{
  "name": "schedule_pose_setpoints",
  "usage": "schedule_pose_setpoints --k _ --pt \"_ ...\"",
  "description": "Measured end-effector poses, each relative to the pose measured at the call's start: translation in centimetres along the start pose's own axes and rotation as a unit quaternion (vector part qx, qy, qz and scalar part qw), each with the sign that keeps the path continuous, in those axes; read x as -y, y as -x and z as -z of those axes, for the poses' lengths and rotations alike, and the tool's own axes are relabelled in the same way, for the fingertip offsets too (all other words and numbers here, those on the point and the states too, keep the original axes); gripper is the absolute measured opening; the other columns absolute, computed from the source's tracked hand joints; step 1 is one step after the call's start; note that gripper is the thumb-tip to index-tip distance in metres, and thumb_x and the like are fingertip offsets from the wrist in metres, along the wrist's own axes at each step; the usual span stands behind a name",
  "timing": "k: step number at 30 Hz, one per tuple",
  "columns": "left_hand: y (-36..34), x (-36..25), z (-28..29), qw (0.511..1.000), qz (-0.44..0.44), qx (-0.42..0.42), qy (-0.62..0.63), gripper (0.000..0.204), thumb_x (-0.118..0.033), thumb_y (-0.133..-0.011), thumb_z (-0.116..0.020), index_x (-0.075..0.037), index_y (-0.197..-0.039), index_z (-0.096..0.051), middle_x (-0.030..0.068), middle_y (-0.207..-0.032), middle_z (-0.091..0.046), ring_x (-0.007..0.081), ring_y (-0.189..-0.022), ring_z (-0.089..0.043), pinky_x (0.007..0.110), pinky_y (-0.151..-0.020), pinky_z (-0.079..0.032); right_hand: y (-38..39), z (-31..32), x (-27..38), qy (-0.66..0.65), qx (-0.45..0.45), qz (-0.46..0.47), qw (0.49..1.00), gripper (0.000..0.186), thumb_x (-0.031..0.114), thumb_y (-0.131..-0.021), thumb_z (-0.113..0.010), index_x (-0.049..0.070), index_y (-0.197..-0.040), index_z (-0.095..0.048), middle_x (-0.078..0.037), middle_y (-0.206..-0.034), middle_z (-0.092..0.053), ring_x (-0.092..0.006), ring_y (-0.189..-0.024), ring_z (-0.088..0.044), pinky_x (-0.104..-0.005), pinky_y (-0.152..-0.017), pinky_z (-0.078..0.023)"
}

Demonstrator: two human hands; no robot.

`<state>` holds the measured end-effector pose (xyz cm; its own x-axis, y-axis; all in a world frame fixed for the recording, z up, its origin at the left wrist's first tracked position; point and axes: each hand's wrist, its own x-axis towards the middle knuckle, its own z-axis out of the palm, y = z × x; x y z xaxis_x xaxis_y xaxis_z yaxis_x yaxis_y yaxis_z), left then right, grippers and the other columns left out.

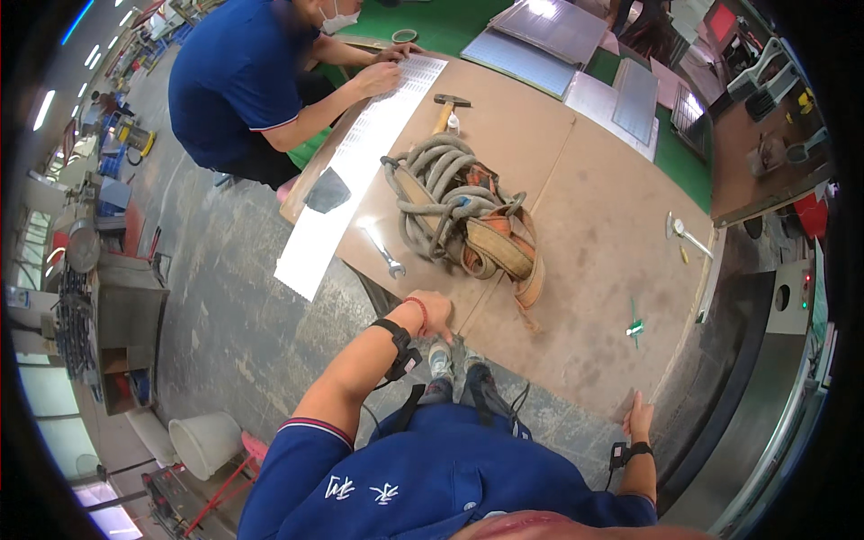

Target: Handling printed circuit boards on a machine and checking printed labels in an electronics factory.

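Head view: left grip (433, 314), right grip (639, 417) by bench (612, 243) edge, cannot tell if clenched; beyond left: one wrench (393, 265), one rope-and-strap bundle (450, 209), one hammer (444, 115).

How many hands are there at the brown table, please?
4: your left hand and right hand are at the table's near edge; the co-worker's two hands are at the far end of the long white sheet.

Bright, ceiling tubes (43, 109) upper left, glare on silvery panel (551, 32), fisheye-bent edges
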<state>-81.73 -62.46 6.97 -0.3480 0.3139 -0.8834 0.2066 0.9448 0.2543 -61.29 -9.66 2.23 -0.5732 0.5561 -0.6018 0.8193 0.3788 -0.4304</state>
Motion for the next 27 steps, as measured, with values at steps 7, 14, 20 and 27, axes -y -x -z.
schedule_pose_setpoints --k 7,14,20,27 --pt "-0.1 -0.2 -0.1 1.0 -0.001 0.01 0.004 0.045 -0.048 -0.07 -0.067 -0.005 -0.056 -0.065 0.004 -0.055 -0.062 0.0169 -0.053 -0.062 0.029 -0.054 -0.05 -0.8 0.2 -0.8 0.01 0.01 -0.008 1.0 0.07 0.049 -0.089 -0.038 -0.002 -0.042 -0.045 -0.01 -0.034 -0.041 -0.0204 -0.025 -0.042 -0.0306 -0.023 -0.032" --pt "-0.4 0.0 -0.1 0.999 0.007 0.026 0.019 0.045 -0.048 -0.071 -0.065 -0.005 -0.06 -0.066 0.0043 -0.058 -0.063 0.017 -0.054 -0.062 0.029 -0.056 -0.051 -0.9 0.2 -1.1 -0.003 0.001 -0.005 1.0 0.069 0.047 -0.089 -0.039 -0.003 -0.042 -0.044 -0.01 -0.035 -0.041 -0.0203 -0.025 -0.042 -0.0306 -0.022 -0.031" --pt "-0.2 0.0 -0.1 0.999 0.011 0.021 0.039 0.041 -0.043 -0.071 -0.068 -0.003 -0.063 -0.067 0.0042 -0.059 -0.064 0.0169 -0.055 -0.063 0.029 -0.055 -0.05 -1.2 0.2 -1.5 -0.015 0.005 -0.004 1.0 0.069 0.048 -0.089 -0.038 -0.001 -0.041 -0.044 -0.011 -0.033 -0.04 -0.0209 -0.023 -0.041 -0.0306 -0.023 -0.03" --pt "-0.2 0.2 0.0 1.0 0.001 0.013 0.014 0.041 -0.044 -0.069 -0.069 -0.004 -0.061 -0.067 0.0045 -0.058 -0.063 0.0173 -0.055 -0.063 0.029 -0.055 -0.05 -1.4 -0.2 -1.6 -0.017 0.006 0.021 1.0 0.068 0.047 -0.089 -0.039 -0.001 -0.04 -0.043 -0.01 -0.033 -0.039 -0.0205 -0.023 -0.04 -0.0304 -0.022 -0.028"
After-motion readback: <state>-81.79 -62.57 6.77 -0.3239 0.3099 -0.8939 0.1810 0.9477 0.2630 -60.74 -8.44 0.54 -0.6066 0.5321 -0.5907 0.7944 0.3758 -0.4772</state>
